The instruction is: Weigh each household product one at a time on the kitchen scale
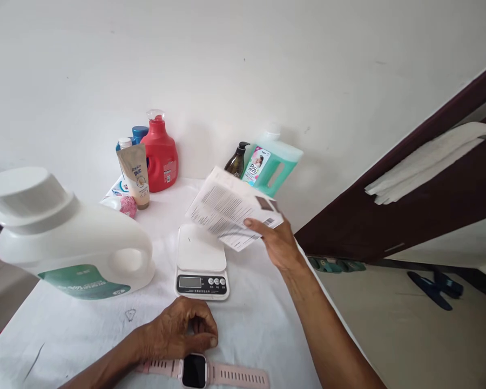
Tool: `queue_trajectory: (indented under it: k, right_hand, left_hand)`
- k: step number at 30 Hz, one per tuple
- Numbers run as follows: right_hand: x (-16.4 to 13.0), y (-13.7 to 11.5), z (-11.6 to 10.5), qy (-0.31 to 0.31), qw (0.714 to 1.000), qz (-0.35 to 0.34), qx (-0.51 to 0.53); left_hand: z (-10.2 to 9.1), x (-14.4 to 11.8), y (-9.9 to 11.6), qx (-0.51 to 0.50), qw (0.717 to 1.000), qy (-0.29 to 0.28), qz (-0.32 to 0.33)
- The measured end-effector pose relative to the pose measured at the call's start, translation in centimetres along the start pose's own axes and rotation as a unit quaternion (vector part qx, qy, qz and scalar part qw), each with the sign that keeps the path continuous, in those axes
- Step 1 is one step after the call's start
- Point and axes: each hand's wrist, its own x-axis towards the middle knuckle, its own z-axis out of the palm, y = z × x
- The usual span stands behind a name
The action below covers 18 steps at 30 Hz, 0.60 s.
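The printed packet point(230, 208) is too blurred for you to read; it hides part of your right hand point(282, 243) and, toward twelve o'clock, the dark pump bottle's point(237, 162) base. At five, the bottom edge crops your right forearm point(324, 324).

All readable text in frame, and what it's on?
"Rejoice 飘柔": beige tube
"Pao dudu": label on the green bottle

Too small or blurred to read:
Print on the papers in the right hand
Panel lettering and button marks on the scale
Green label on the white jug
Label on the red bottle

No digits readable: scale display, watch screen.
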Motion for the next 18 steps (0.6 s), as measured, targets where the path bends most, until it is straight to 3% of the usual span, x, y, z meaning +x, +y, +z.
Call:
queue_trajectory:
  k: [4,8,11,18]
  right_hand:
    - [4.1,1.4,-1.2,0.154,0.984,-0.033,-0.085]
    - [8.0,5.0,-1.7,0.277,0.933,0.002,-0.229]
    - [9.9,7.5,-1.4,0.318,0.915,0.014,-0.248]
    - [12.3,11.0,-1.3,0.359,0.903,0.004,-0.236]
  left_hand:
    - [-0.1,0.1,0.0,0.005,1.0,0.003,0.001]
    - [-0.1,0.2,0.0,0.007,1.0,0.006,0.003]
    - [-0.1,0.2,-0.1,-0.016,1.0,0.001,0.006]
    - [-0.3,0.5,0.1,-0.019,1.0,0.0,-0.008]
